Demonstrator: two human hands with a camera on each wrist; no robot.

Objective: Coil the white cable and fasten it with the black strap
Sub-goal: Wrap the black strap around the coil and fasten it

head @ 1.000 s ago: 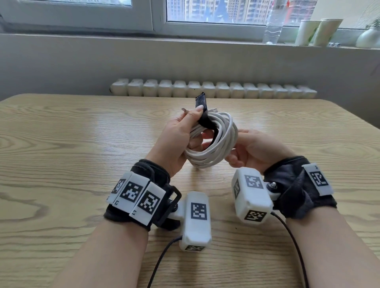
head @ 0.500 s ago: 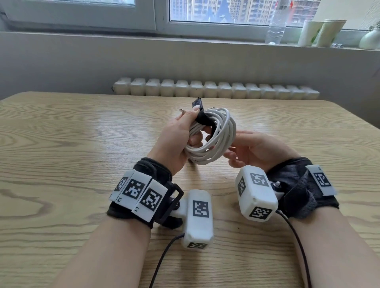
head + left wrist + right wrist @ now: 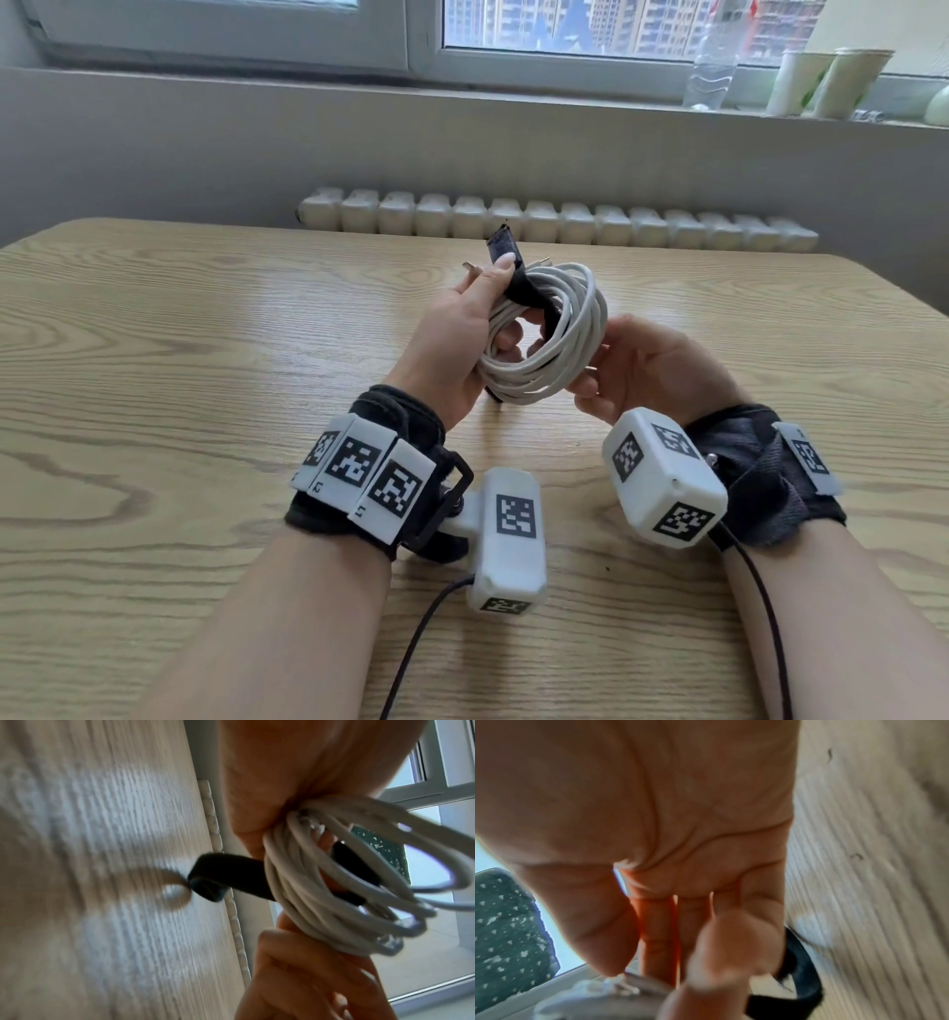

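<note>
The coiled white cable point(image 3: 557, 344) is held above the wooden table point(image 3: 205, 360), between both hands. A black strap point(image 3: 529, 295) runs across the coil's top left and through its middle. My left hand point(image 3: 482, 308) grips the coil's left side, and its thumb presses the strap against the cable. One strap end point(image 3: 500, 241) sticks up past the thumb. My right hand point(image 3: 603, 360) holds the coil's right side, fingers curled under it. In the left wrist view the cable point(image 3: 321, 882) fills the right, and the strap's other end point(image 3: 226, 880) points at the table.
A white radiator point(image 3: 554, 223) runs behind the table's far edge. A plastic bottle point(image 3: 711, 67) and paper cups point(image 3: 821, 82) stand on the window sill. Black camera leads point(image 3: 416, 647) trail from both wrists toward the near edge.
Both hands keep their hold on the coil. The coil has tilted slightly and the right hand has shifted a little up its right side.
</note>
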